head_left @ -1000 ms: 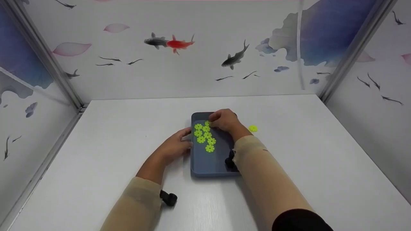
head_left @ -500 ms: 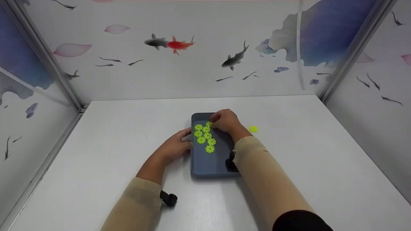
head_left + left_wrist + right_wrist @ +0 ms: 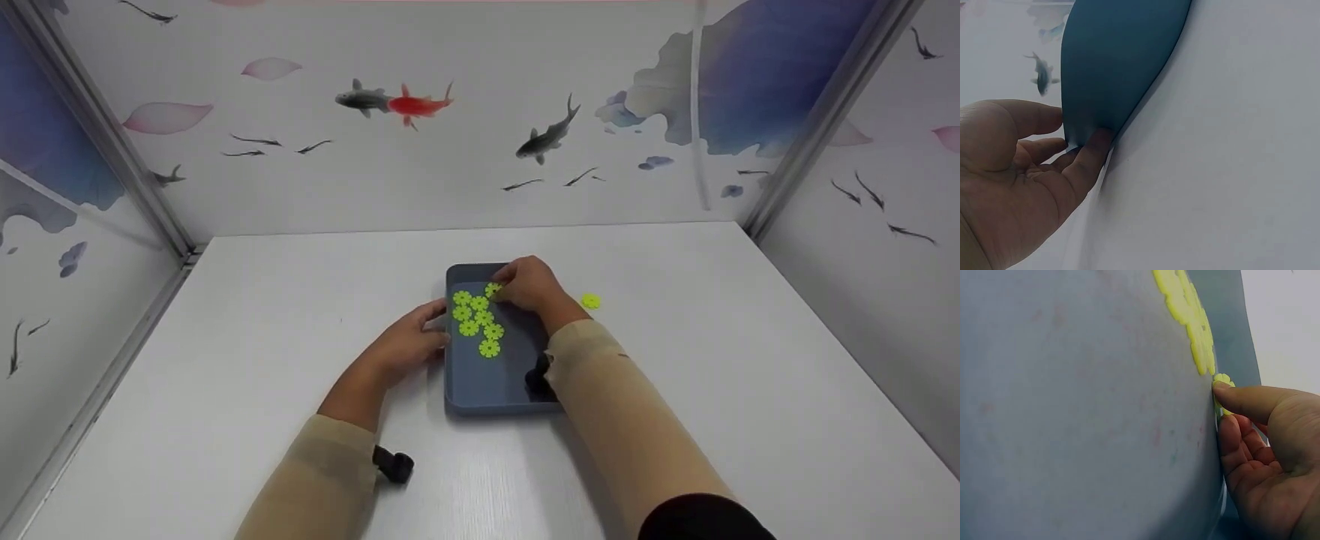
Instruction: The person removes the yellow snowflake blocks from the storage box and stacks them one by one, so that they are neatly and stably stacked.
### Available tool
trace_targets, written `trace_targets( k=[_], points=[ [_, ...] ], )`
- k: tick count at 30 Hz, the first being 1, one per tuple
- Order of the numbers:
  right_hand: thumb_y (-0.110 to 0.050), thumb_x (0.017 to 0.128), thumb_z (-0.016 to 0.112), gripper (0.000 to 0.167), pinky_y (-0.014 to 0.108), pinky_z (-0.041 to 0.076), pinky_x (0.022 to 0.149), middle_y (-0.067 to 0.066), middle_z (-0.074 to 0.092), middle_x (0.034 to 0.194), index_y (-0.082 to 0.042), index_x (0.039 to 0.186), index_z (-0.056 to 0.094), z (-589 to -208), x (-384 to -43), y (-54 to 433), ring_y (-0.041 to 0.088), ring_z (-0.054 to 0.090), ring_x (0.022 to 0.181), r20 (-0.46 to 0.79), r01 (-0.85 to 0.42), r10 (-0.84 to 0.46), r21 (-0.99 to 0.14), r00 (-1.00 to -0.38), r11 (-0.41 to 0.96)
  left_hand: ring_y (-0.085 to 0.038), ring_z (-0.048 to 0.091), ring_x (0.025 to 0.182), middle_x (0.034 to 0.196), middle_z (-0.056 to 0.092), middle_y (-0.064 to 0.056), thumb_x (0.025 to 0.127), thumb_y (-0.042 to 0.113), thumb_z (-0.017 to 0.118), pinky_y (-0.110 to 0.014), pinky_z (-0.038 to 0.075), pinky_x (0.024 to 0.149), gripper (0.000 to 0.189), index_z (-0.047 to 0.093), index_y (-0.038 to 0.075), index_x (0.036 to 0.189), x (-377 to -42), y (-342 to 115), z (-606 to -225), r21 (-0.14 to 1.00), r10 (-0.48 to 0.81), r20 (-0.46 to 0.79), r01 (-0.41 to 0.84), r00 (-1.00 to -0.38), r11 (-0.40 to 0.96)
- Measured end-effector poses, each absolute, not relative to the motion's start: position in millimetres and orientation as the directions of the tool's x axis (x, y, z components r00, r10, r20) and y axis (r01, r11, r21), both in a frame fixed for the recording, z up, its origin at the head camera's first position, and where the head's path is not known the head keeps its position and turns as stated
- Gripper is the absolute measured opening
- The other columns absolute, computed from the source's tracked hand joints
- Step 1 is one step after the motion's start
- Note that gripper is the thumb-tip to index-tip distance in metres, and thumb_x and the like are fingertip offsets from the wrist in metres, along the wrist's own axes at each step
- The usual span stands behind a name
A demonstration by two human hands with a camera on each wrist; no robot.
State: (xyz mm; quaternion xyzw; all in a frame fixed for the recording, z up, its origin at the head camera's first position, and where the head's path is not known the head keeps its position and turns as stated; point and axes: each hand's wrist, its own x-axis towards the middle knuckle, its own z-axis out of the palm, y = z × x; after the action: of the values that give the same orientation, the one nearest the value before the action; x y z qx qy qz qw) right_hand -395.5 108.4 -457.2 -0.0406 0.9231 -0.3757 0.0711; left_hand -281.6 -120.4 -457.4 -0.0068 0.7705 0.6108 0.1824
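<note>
While the left hand (image 3: 409, 341) rests against the outer left wall of the grey-blue tray (image 3: 484, 382), its grip loosely spread, thumb and fingers touching that wall, the right hand (image 3: 529, 283) reaches into the tray's far end. Its grip is drawn almost together, thumb and fingertip pinching a yellow-green flower-shaped disc (image 3: 492, 288); whether this disc touches the tray's floor cannot be told. Matching discs (image 3: 484, 319) lie inside the tray, bunched toward its left side, and a lone disc (image 3: 591, 301) sits on the table (image 3: 690, 337) to the tray's right. Compared with a second ago, the pinched disc is slightly farther from the tray's left wall, the right fingertips with it; the left hand and tray look unmoved.
</note>
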Motion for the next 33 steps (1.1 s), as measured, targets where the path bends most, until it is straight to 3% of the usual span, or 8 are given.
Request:
trace_targets(
  k=[6,14,20,27,33],
  points=[
    [-0.018,0.091,0.083,0.032,0.045,0.059,0.103,0.009,0.075,0.126,-0.011,0.122,0.081,-459.1,-396.3,111.1,0.026,0.068,0.114,-0.064,-0.057,-0.140,-0.695,-0.988,0.717,-0.033,0.047,0.156,0.179,0.028,-0.002,0.104,0.004,0.056,-0.049,0.046,0.124,0.071,0.032,0.018,0.170,-282.6,-121.2,-460.2,0.954,0.242,-0.272,-0.227,-0.931,0.199],
    [-0.017,0.101,0.068,0.025,0.044,0.061,0.101,0.010,0.075,0.125,-0.010,0.122,0.081,-459.5,-399.4,113.2,0.027,0.068,0.111,-0.079,-0.011,-0.107,-0.753,-0.991,0.658,-0.033,0.046,0.157,0.179,0.028,-0.001,0.105,0.005,0.056,-0.049,0.046,0.125,0.071,0.032,0.019,0.170,-281.7,-120.9,-460.6,0.952,0.235,-0.273,-0.227,-0.933,0.205],
    [-0.018,0.102,0.068,0.026,0.042,0.063,0.098,0.010,0.075,0.121,-0.010,0.124,0.079,-456.5,-398.7,112.7,0.025,0.072,0.103,-0.066,0.005,-0.084,-0.811,-0.994,0.585,-0.033,0.046,0.157,0.178,0.030,-0.001,0.104,0.006,0.057,-0.049,0.046,0.124,0.071,0.033,0.020,0.170,-281.4,-120.6,-459.6,0.951,0.227,-0.269,-0.221,-0.936,0.218],
    [-0.016,0.102,0.067,0.022,0.034,0.062,0.084,0.010,0.076,0.116,-0.011,0.119,0.080,-450.7,-394.4,109.2,0.022,0.072,0.095,-0.008,-0.052,-0.107,-0.838,-0.994,0.543,-0.034,0.044,0.158,0.178,0.030,-0.001,0.104,0.007,0.058,-0.050,0.044,0.126,0.070,0.034,0.020,0.169,-282.4,-120.1,-459.7,0.947,0.226,-0.272,-0.219,-0.935,0.237],
    [-0.017,0.102,0.069,0.023,0.040,0.064,0.091,0.013,0.076,0.119,-0.007,0.120,0.079,-438.4,-391.2,104.4,0.024,0.073,0.098,0.025,-0.084,-0.130,-0.877,-0.991,0.473,-0.032,0.047,0.156,0.178,0.030,-0.002,0.104,0.007,0.060,-0.049,0.046,0.125,0.072,0.034,0.020,0.169,-283.9,-121.3,-459.7,0.947,0.232,-0.281,-0.230,-0.931,0.222]
  ],
)
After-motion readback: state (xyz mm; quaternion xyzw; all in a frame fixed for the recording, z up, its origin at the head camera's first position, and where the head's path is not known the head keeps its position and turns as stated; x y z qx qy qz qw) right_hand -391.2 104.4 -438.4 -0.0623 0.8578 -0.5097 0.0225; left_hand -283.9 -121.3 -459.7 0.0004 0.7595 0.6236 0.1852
